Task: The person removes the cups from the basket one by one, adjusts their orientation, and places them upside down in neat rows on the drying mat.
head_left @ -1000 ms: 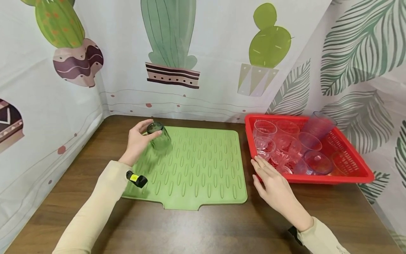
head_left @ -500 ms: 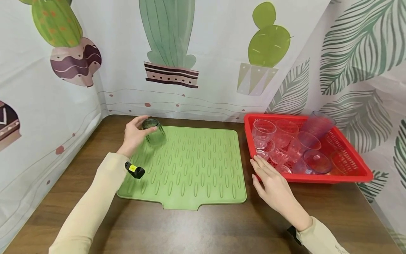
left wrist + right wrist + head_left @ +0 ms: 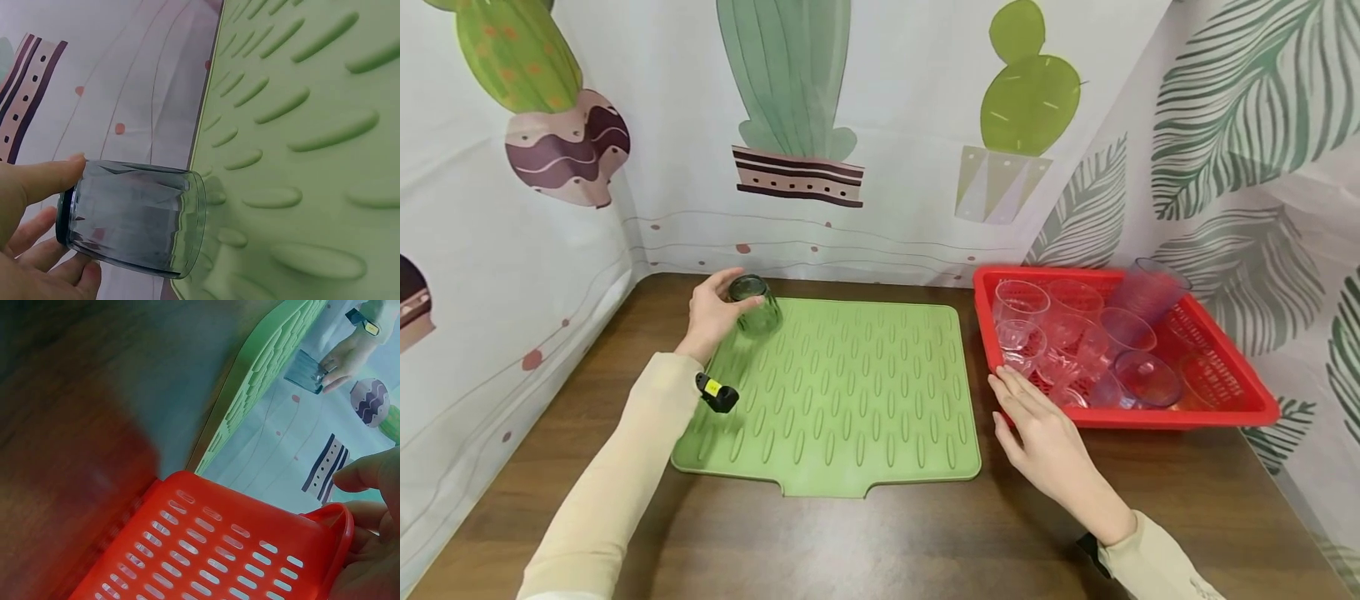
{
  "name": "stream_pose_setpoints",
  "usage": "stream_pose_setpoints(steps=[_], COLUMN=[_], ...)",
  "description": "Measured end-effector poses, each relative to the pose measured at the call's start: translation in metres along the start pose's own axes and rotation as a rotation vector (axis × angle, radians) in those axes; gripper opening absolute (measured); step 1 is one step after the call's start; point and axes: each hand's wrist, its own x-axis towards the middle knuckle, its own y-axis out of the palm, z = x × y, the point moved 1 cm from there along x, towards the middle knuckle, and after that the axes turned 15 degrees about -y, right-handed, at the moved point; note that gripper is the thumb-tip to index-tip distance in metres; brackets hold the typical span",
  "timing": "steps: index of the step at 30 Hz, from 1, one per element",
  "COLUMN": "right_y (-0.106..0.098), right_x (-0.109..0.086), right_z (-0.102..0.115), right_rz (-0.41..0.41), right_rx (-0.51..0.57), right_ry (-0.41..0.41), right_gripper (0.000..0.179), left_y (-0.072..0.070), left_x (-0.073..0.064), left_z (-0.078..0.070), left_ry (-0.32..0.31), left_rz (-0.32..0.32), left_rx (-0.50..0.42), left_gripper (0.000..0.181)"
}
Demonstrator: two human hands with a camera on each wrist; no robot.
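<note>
In my left hand (image 3: 713, 313) is a dark, clear drinking glass (image 3: 756, 307), pinched between thumb and fingers near its thick base. The glass is upside down at the far left corner of a green ridged drying mat (image 3: 850, 392). Its rim faces the mat in the left wrist view (image 3: 134, 219) and looks to be at or just above the surface; contact cannot be told. My right hand (image 3: 1047, 446) rests with nearly straight fingers on the near left corner of a red plastic basket (image 3: 1195, 417), thumb held apart.
Several clear drinking glasses (image 3: 1022, 300) stand in the basket, with a taller purplish tumbler (image 3: 1150, 292) leaning at its back. The brown wooden table (image 3: 850, 550) carries mat and basket. A white printed cloth (image 3: 917, 125) hangs behind them.
My left hand has moved the glass a little left and back, toward the mat's far left corner. The right hand has stayed on the basket. The head view has shifted slightly.
</note>
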Motion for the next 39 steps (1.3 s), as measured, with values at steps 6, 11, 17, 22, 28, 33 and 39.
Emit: stream_pose_setpoints(steps=[6,11,17,22,28,33,39], right_y=[0.000,0.001,0.001,0.001,0.001,0.001,0.000], right_x=[0.001,0.001,0.000,0.000,0.000,0.000,-0.001], right_z=[0.001,0.001,0.001,0.002,0.002,0.002,0.002], right_rz=[-0.007,-0.011,-0.012,-0.011,-0.011,-0.007,0.000], right_rx=[0.001,0.000,-0.004,-0.006,-0.009,-0.019,-0.023], right_ry=[-0.010,-0.017,-0.016,-0.019,-0.020,-0.018,-0.015], right_gripper=[0.052,0.051,0.052,0.053,0.054,0.053,0.052], left_y=[0.001,0.001,0.004,0.007,0.009,0.007,0.002], left_x=[0.007,0.009,0.012,0.015,0.015,0.014,0.003], left_z=[0.006,0.007,0.008,0.010,0.012,0.009,0.004], left_ry=[0.003,0.001,-0.009,0.005,0.014,0.018,0.063], left_rz=[-0.006,-0.014,-0.001,-0.005,-0.007,0.038,0.048], left_rx=[-0.005,0.000,-0.024,-0.018,0.018,0.052,0.117], left_gripper=[0.067,0.066,0.065,0.064,0.064,0.069,0.069])
